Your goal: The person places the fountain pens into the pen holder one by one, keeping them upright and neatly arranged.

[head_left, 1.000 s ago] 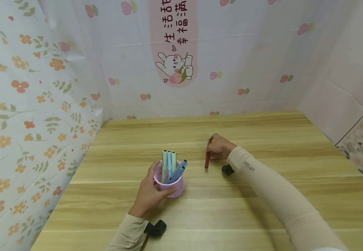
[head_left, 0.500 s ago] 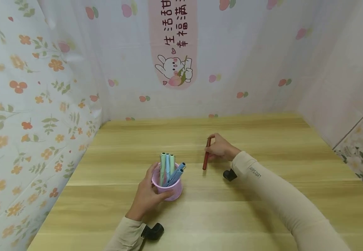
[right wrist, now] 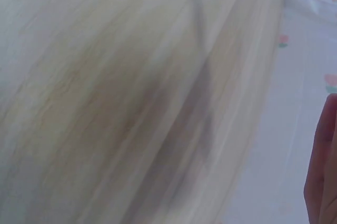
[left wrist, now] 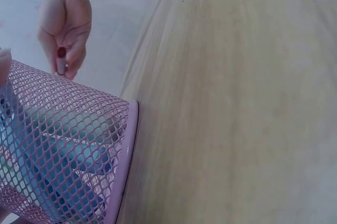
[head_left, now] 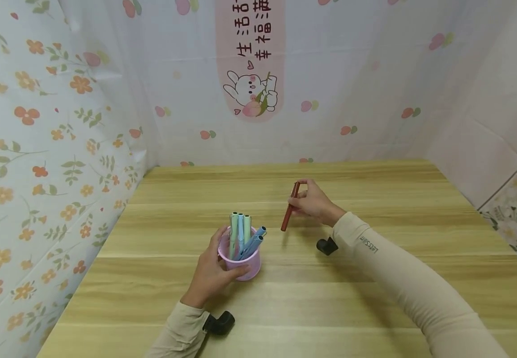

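Note:
A pink mesh pen cup (head_left: 250, 271) stands on the table, and my left hand (head_left: 208, 274) grips it round its left side, thumb across the front. Green pens (head_left: 233, 237) and blue pens (head_left: 255, 244) lean inside it; in the left wrist view they show through the mesh (left wrist: 79, 95). Back and to the right of the cup, my right hand (head_left: 315, 203) pinches a dark red pen (head_left: 287, 216) near its upper end. The pen tilts, its lower end pointing down and left above the table. The right wrist view catches just part of this hand (right wrist: 322, 171) at its edge.
The wood-grain table (head_left: 187, 194) ends at a patterned cloth backdrop (head_left: 330, 74) behind and a floral cloth (head_left: 52, 164) on the left. Black wrist cameras are strapped beneath both sleeves, the left one (head_left: 220, 323) close over the table.
My right hand has raised the red pen, and its lower end has swung left, tilting it more. The left hand stays on the cup.

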Motion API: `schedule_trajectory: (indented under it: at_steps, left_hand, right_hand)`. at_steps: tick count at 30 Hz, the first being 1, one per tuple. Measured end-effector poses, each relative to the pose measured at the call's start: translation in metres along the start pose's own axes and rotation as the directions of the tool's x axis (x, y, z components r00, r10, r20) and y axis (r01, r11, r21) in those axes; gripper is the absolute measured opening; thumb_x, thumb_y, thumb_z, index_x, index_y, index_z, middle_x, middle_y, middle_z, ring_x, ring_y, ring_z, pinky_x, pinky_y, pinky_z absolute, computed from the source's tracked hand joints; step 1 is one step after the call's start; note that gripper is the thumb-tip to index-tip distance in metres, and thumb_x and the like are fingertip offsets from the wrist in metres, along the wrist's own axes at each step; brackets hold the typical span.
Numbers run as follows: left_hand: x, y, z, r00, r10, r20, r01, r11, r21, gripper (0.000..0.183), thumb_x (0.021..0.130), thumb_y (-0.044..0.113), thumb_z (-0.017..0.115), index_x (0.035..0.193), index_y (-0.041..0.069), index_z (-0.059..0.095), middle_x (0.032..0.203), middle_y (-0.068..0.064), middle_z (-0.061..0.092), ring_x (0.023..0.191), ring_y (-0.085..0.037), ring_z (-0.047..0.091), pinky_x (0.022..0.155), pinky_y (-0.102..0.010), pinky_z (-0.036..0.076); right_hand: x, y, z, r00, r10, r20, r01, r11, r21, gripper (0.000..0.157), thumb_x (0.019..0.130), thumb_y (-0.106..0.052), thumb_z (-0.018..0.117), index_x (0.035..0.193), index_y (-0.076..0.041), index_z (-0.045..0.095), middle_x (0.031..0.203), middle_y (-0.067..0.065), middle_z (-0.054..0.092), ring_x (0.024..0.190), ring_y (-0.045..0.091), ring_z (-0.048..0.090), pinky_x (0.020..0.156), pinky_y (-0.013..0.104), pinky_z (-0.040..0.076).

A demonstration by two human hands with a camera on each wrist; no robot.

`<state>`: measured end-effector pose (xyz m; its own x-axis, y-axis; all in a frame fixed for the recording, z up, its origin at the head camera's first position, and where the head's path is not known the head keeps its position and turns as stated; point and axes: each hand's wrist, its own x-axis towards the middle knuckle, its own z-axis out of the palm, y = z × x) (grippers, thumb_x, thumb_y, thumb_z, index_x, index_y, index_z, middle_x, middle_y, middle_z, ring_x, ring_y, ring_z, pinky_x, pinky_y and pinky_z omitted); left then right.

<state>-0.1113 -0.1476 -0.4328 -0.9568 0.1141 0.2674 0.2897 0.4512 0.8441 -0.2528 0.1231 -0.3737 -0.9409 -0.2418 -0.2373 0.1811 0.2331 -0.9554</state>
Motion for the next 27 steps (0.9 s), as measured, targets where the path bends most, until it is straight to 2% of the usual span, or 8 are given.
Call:
schedule_trajectory:
  at_steps: [7,12,19,27]
  left_hand:
    - [0.001,0.0,0.0,1.0,0.004,-0.002,-0.004,1.0,-0.004,0.103,0.063,0.017,0.092,0.147,0.008,0.033,0.133,-0.018,0.054,0.117,-0.036,0.054,0.094,-0.056,0.045]
    - [0.0,-0.002,0.0,1.0,0.004,-0.001,-0.004,1.0,-0.003,0.103,0.064,0.019,0.092,0.147,0.009,0.032,0.132,-0.018,0.054,0.117,-0.037,0.054,0.094,-0.056,0.045]
    - [-0.009,-0.005,0.0,1.0,-0.022,-0.006,0.022,1.0,0.006,0.104,0.062,0.02,0.093,0.146,0.007,0.033,0.132,-0.018,0.054,0.116,-0.036,0.054,0.093,-0.056,0.045]
    - [-0.001,-0.002,0.001,1.0,-0.002,-0.006,0.002,1.0,-0.002,0.103,0.063,0.019,0.092,0.147,0.01,0.033,0.133,-0.016,0.054,0.117,-0.035,0.053,0.095,-0.056,0.044]
  right_hand:
    - [-0.006,-0.01,0.006,0.998,-0.054,-0.015,0.055,0.997,0.05,0.069,0.096,-0.002,0.058,0.15,-0.013,0.017,0.116,0.024,0.047,0.083,0.026,0.066,0.092,0.054,0.047]
    - [-0.01,-0.016,0.012,0.995,-0.094,-0.038,0.097,0.991,0.091,0.068,0.095,-0.002,0.059,0.15,-0.015,0.02,0.114,0.023,0.047,0.082,0.025,0.066,0.088,0.049,0.051]
    - [-0.02,-0.021,0.029,0.996,-0.086,-0.035,0.091,0.983,0.158,0.069,0.094,-0.002,0.06,0.149,-0.015,0.02,0.113,0.022,0.049,0.084,0.025,0.066,0.085,0.046,0.053]
    - [-0.027,-0.036,0.036,0.984,-0.159,-0.083,0.171,0.968,0.185,0.07,0.094,-0.001,0.061,0.149,-0.016,0.021,0.115,0.022,0.049,0.088,0.028,0.066,0.077,0.039,0.056]
